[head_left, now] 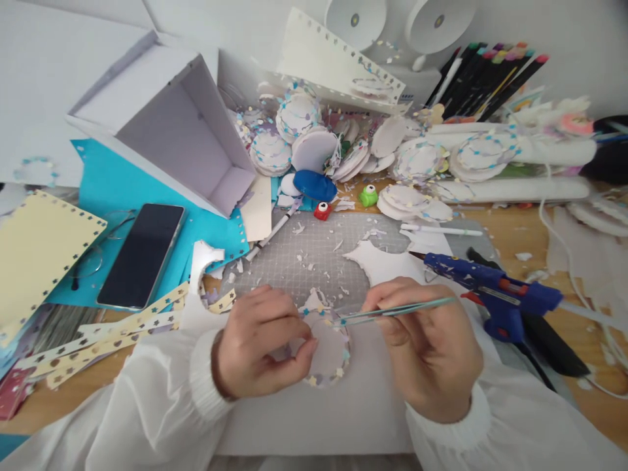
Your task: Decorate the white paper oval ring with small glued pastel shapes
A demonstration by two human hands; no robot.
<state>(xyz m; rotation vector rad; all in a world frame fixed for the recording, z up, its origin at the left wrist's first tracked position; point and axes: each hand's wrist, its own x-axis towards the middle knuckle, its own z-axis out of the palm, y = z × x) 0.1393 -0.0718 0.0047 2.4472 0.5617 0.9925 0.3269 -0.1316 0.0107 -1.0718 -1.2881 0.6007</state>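
Disc [331, 356] — partly behind left grip [267, 343], right grip [432, 347] holding tweezers [417, 307] at rim [348, 356]

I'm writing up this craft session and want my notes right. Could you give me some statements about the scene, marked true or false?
1. The right hand holds tweezers. True.
2. The left hand holds a second pair of tweezers. False: the only tweezers in view are in the right hand.
3. The tips of the tweezers point toward the round piece with small shapes along its edge. True.
4. The blue glue gun lies beside the left forearm. False: it lies on the right side of the table, beyond the right hand.
5. The phone has a dark screen. True.
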